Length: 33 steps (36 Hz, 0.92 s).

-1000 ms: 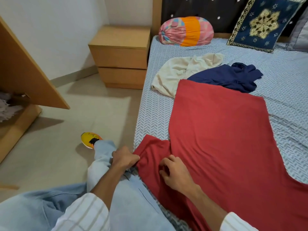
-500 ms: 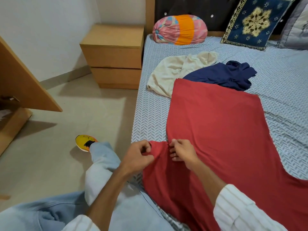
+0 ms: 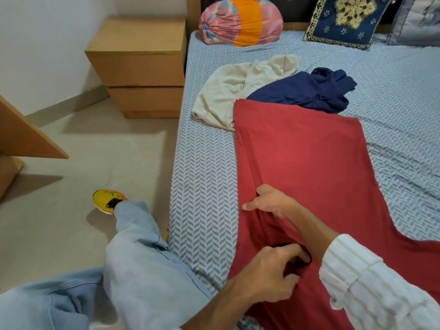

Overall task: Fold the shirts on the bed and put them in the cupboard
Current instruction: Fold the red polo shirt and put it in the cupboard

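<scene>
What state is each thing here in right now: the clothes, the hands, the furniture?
Red shirt: spread flat on the bed, left sleeve folded in.
Cream shirt: crumpled, unfolded.
Navy shirt: crumpled, unfolded, partly under the red one.
Left hand: fingers curled, pinching red fabric.
Right hand: gripping the folded edge.
Bedside drawers: closed.
Cupboard door: open.

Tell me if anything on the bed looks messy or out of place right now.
Yes. The cream shirt and navy shirt lie crumpled in a heap near the pillows, unfolded, and the red shirt's far edge overlaps them both. Nothing looks spilled or damaged.
</scene>
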{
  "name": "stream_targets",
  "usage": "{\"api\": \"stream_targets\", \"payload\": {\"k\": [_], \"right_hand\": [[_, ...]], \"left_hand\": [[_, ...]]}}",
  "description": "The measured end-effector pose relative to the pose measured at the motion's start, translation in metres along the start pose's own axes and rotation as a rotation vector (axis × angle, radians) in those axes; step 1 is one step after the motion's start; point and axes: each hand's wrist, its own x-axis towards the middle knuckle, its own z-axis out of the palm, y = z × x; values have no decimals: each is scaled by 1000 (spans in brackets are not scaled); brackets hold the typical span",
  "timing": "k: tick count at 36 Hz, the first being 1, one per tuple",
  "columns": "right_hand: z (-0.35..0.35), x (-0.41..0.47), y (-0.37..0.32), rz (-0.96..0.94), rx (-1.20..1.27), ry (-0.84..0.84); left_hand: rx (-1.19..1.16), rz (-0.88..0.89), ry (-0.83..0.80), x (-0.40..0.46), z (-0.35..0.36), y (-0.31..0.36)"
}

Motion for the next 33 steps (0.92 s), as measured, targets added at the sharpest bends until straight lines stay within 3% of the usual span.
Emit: {"api": "stream_targets", "payload": {"k": [5, 13, 20, 33], "right_hand": [[-1, -1, 16, -44, -20, 138], [2, -3, 43, -197, -177, 376], [2, 13, 70, -305, 84, 325], [3, 27, 84, -379, 247, 303]], "left_hand": [[-93, -73, 23, 3, 1, -4], [38, -221, 518, 62, -88, -49], [71, -376, 643, 169, -181, -66], [330, -608, 806, 335, -277, -72]]}}
